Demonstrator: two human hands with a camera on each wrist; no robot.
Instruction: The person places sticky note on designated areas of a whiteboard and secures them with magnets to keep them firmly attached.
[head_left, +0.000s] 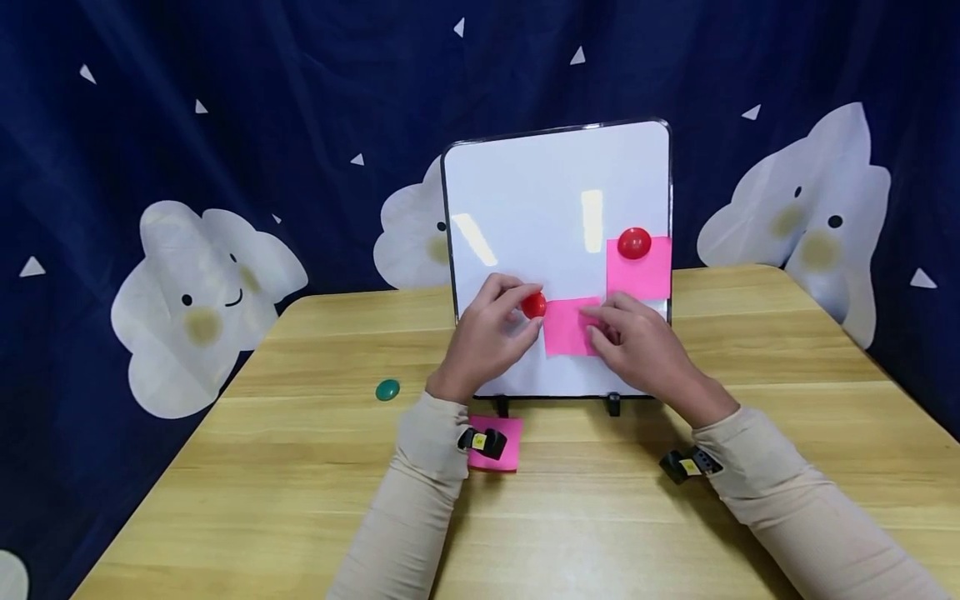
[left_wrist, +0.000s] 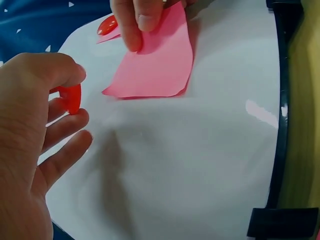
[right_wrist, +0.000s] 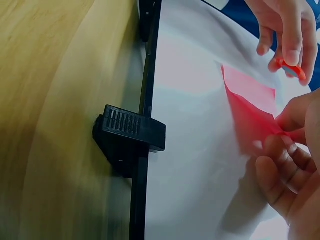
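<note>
Between thumb and fingers, my left hand pinches a round red magnet, held just off the whiteboard; its underside shows in the right wrist view. My right hand pinches the right edge of a pink sticky note against the lower middle of the board. In the left wrist view the note bows away from the surface, its free edge casting a shadow. Up to the right, another pink note hangs on the board with a red magnet over its top edge.
The whiteboard leans upright on black feet on the wooden table. A green magnet lies to the left. Pink sticky notes lie in front of the board, partly behind my left wrist. A dark blue curtain hangs behind.
</note>
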